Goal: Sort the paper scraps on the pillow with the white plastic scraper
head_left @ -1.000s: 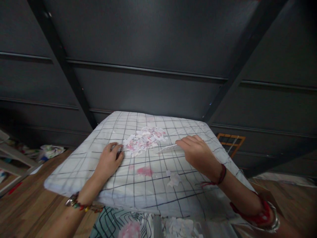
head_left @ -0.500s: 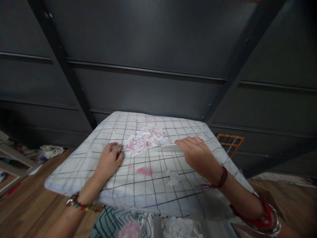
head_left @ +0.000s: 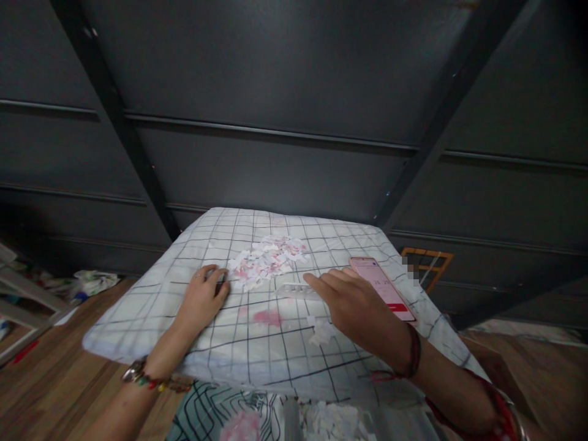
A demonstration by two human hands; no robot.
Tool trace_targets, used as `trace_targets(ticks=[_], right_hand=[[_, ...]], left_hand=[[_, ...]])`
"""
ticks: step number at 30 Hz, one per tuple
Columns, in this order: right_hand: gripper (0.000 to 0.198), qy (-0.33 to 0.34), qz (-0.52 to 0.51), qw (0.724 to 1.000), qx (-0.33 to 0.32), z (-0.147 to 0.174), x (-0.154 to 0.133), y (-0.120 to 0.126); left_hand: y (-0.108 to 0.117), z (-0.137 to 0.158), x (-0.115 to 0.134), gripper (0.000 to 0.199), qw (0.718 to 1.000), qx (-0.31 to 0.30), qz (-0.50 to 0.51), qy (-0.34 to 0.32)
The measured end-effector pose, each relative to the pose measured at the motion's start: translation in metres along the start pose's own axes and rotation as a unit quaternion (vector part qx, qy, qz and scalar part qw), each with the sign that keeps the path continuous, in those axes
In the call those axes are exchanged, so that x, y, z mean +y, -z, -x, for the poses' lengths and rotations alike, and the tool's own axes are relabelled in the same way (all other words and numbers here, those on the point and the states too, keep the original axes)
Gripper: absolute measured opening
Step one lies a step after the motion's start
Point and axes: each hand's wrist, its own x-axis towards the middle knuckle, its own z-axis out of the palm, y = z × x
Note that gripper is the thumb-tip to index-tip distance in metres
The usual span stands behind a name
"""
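A heap of small torn paper scraps [head_left: 266,260], white and pink, lies on a table with a white, black-lined checked cover [head_left: 220,343]. My left hand [head_left: 204,297] rests on the cover just left of the heap, fingers apart and loosely curved, holding nothing. My right hand [head_left: 351,303] is closed on a thin, pale strip [head_left: 296,291] with a ridged or bumpy face; its exact kind is unclear. The strip points left, just in front of the heap. A smaller cluster of white scraps [head_left: 321,331] sits below it, and a pink stain [head_left: 267,316] marks the cover.
A phone [head_left: 370,275] with a lit screen lies beyond my right hand, partly covered by it. At the near edge are a container of paper scraps [head_left: 337,422] and pink material [head_left: 241,425]. A dark panelled wall [head_left: 275,165] stands behind the table.
My right hand has moved left and nearer with the pale strip, away from the heap. The phone it covered now shows. My left hand has stayed in place.
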Motion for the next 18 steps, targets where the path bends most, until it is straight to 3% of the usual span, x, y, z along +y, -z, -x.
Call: trace_targets(ticks=[6, 10, 14, 18], right_hand=[[0.037, -0.02, 0.035, 0.999, 0.015, -0.003, 0.006, -0.005], [0.033, 0.011, 0.005, 1.0, 0.003, -0.002, 0.004, -0.012], [0.031, 0.048, -0.023, 0.998, -0.013, -0.006, -0.003, -0.005], [0.034, 0.043, -0.006, 0.999, 0.003, -0.009, -0.002, 0.006]], left_hand=[[0.001, 0.0, 0.001, 0.033, 1.0, -0.001, 0.006, 0.009], [0.0, 0.0, 0.002, 0.033, 1.0, -0.002, 0.008, 0.014], [-0.001, 0.0, 0.001, 0.035, 1.0, -0.004, 0.01, 0.017], [-0.002, 0.0, 0.0, 0.036, 1.0, -0.003, 0.007, 0.017]])
